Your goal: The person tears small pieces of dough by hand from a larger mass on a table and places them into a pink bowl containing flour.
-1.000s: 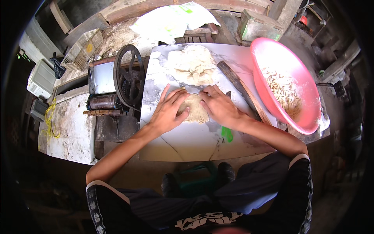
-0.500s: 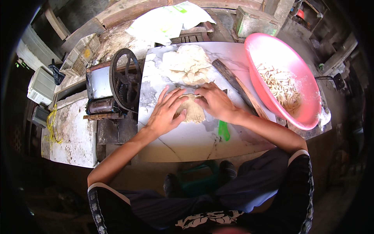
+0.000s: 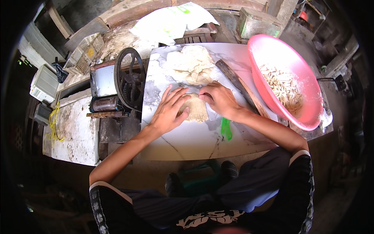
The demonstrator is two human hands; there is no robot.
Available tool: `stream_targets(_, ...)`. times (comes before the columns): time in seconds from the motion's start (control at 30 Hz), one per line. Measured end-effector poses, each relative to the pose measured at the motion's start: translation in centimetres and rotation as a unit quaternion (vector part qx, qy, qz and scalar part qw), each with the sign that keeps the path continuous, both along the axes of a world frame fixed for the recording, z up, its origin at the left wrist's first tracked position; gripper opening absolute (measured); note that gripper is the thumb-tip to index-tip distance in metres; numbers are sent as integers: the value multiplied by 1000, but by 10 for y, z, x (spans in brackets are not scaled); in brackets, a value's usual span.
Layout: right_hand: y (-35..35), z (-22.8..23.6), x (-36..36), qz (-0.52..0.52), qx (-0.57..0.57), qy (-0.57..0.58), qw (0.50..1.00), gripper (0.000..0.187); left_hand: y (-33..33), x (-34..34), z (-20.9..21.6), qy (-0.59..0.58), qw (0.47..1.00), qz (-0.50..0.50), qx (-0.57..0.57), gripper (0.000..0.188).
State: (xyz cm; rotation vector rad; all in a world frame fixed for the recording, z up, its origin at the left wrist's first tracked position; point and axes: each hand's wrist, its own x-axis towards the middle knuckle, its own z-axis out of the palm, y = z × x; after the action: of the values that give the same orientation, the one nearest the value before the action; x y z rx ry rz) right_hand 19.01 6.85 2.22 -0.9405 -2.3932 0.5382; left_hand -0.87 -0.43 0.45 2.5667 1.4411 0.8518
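A small flat piece of dough [image 3: 198, 109] lies on the marble-patterned board [image 3: 163, 150] between my hands. My left hand [image 3: 170, 110] is open, its fingers spread along the dough's left edge. At the dough's far right corner is my right hand [image 3: 222, 100], its fingers curled in with thumb and forefinger together; whatever they pinch is hidden. Beyond both hands sits a larger, lumpy mass of dough [image 3: 191, 64]. A green strip-like object [image 3: 226, 128], perhaps a handle, sticks out from under my right forearm.
A dark wooden bar [image 3: 241, 87] lies slantwise on the board's right. Behind it tilts a pink basin [image 3: 259, 93] with floured dough strips [image 3: 282, 87]. On the left stands a roller machine with a large black wheel [image 3: 127, 80]. A white sack [image 3: 173, 23] lies at the back.
The whole view has shifted slightly. My right thumb and fingers have drawn closer together at the small dough's corner. My left hand stays spread beside it.
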Motion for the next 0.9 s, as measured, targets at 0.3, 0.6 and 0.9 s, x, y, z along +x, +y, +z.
stream_targets(0.3, 5, -1, 2, -4, -49, -36, 998, 13, 7, 0, -3, 0, 1000, 2, 10, 30)
stream_targets(0.6, -8, 23, 11, 15, -51, -27, 998, 14, 7, 2, -3, -17, 1000, 11, -4, 32)
stream_targets(0.9, -27, 59, 24, 51, -40, 2, 998, 16, -5, 31, 7, -156, 968, -66, -183, 30)
